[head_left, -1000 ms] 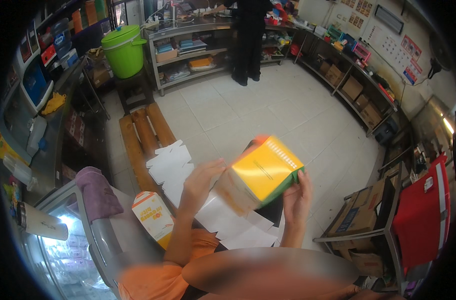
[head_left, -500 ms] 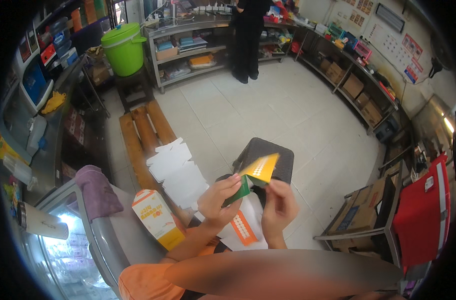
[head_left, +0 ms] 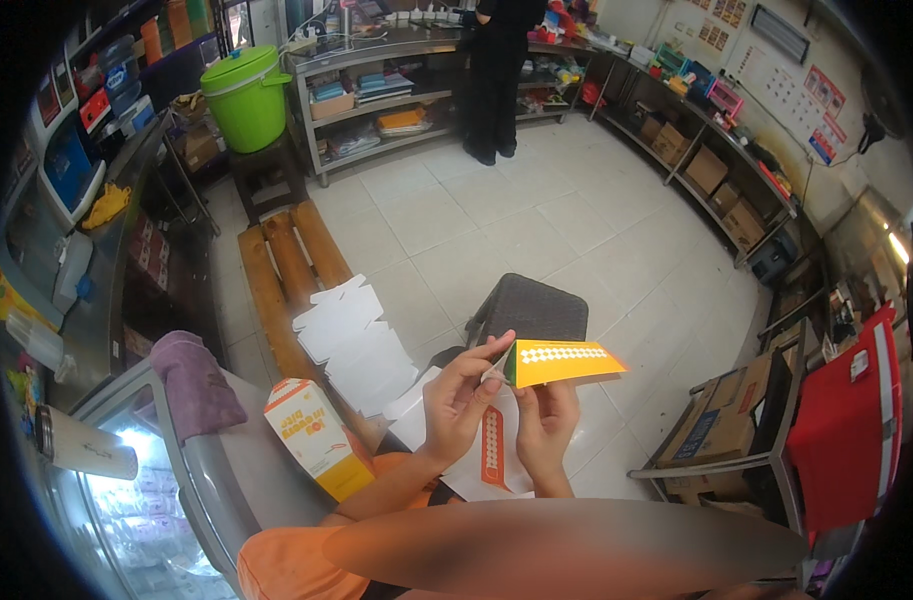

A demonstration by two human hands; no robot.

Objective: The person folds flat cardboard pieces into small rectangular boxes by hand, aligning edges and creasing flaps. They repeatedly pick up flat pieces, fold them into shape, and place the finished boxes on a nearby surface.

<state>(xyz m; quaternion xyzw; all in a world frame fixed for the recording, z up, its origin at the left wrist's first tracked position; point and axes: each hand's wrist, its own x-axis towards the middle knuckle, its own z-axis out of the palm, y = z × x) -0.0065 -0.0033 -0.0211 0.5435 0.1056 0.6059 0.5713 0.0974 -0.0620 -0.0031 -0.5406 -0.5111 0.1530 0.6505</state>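
A yellow folded card (head_left: 566,362) with a row of white dots and a green side is held up between both hands, above my lap. My left hand (head_left: 456,400) pinches its left end, fingers closed at the green edge. From below, my right hand (head_left: 546,425) grips the card close to that same end, and the rest of the card sticks out to the right. Under the hands lie white flat sheets, with an orange strip (head_left: 491,445) with white dots on top. A white, yellow and orange carton (head_left: 318,438) stands left of my forearm.
Flat white carton blanks (head_left: 356,345) lie on a wooden bench (head_left: 281,255). Ahead is a dark woven stool (head_left: 536,305). A purple cloth (head_left: 198,385) drapes the freezer at left. Beyond are a green bucket (head_left: 248,100) and a person in black (head_left: 493,80) at the counter.
The yellow card has swung from a steep slant to nearly level, its free end now pointing right. My right hand has come slightly left and lower, and my left hand has shifted a little right.
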